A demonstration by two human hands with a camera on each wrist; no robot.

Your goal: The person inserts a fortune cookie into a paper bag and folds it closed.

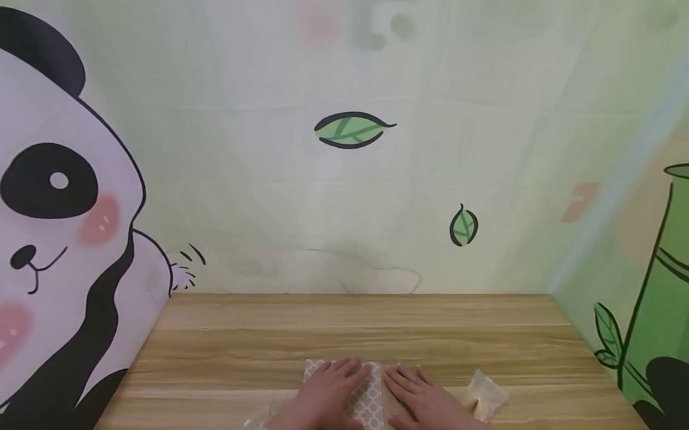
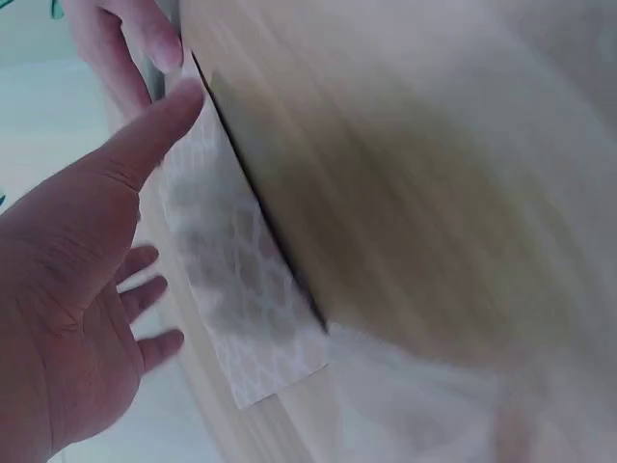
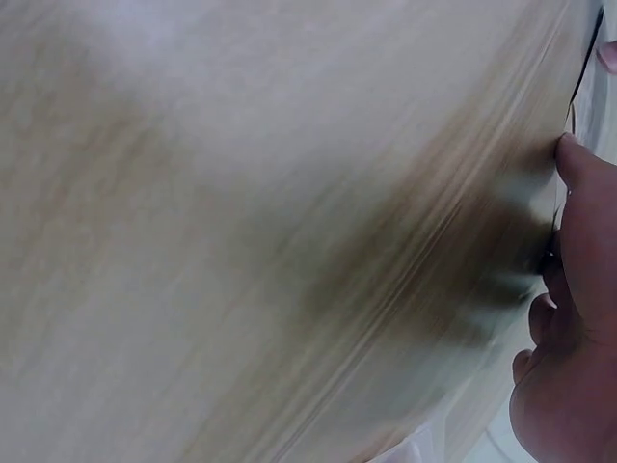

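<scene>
A flat rectangular piece [image 1: 367, 405] with a grey-and-white lattice pattern lies at the near part of the wooden table; its exact kind cannot be told. My left hand [image 1: 331, 394] is over it with fingers spread and covers much of its left side. In the left wrist view, the thumb of this hand [image 2: 82, 251] reaches to the edge of the patterned piece [image 2: 246, 280]. To the right of that piece, my right hand [image 1: 425, 401] has its fingers extended at the tabletop, holding nothing visible. In the right wrist view, the right hand [image 3: 578, 299] appears at the right edge.
A clear plastic packet [image 1: 489, 391] with something pale inside lies beside the right wrist. More clear plastic [image 1: 252, 423] shows by the left wrist. The wooden table [image 1: 374, 322] meets a printed cloth backdrop [image 1: 254, 172] at the back and sides.
</scene>
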